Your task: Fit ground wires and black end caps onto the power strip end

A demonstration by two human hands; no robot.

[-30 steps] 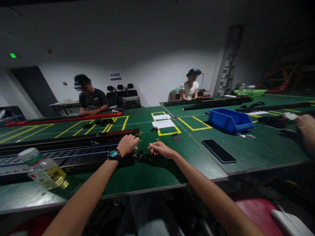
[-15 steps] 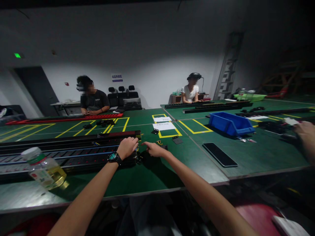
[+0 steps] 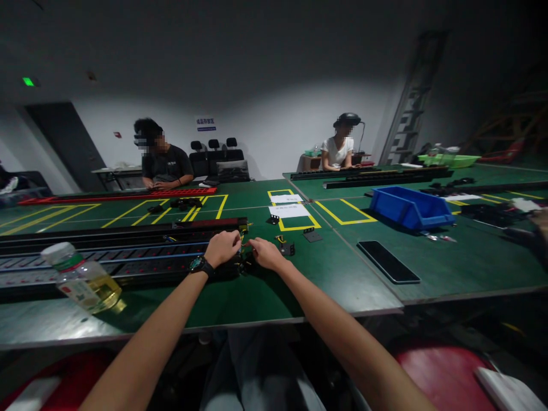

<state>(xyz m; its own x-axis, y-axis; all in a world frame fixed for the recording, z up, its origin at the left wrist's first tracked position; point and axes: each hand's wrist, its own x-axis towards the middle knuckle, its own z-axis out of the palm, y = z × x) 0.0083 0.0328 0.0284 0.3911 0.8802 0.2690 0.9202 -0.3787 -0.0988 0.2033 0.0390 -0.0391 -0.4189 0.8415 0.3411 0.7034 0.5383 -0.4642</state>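
Long black rails (image 3: 141,257) with blue edges and red dots lie on the green table (image 3: 334,268), their ends near the middle. My left hand (image 3: 222,248), with a black watch on the wrist, rests over the end of the rails, its fingers curled; what they hold, if anything, is hidden. Just right of the rail end, my right hand (image 3: 264,253) has its fingers bent together by a small yellow-and-black wire bundle (image 3: 246,262); its grip is too small to make out. Black brackets (image 3: 287,249) lie just beyond my right hand.
A bottle (image 3: 83,279) stands on the near left. To the right are a phone (image 3: 387,261) and a blue bin (image 3: 411,208). Two people sit across the table; another person's hand is at the far right edge.
My right hand's extended finger has drawn in toward the wires at the rail end. My left hand has stayed over the rail end. The view has shifted slightly.
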